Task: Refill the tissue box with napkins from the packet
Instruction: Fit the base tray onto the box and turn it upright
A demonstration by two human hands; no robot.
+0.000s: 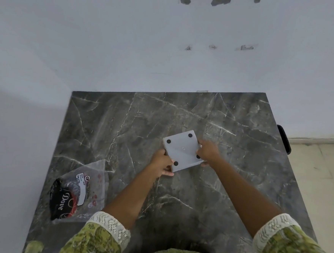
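A square white tissue box lies upside down near the middle of the dark marble table, its flat base with four black round feet facing up. My left hand grips its near left corner and my right hand grips its right edge. The napkin packet, a clear plastic bag with a black "Dove" print and a white label, lies on the table's near left part, apart from both hands.
A white wall stands behind the table. A black chair part shows beyond the table's right edge, over a pale tiled floor. My green patterned sleeves with white cuffs fill the bottom of the view.
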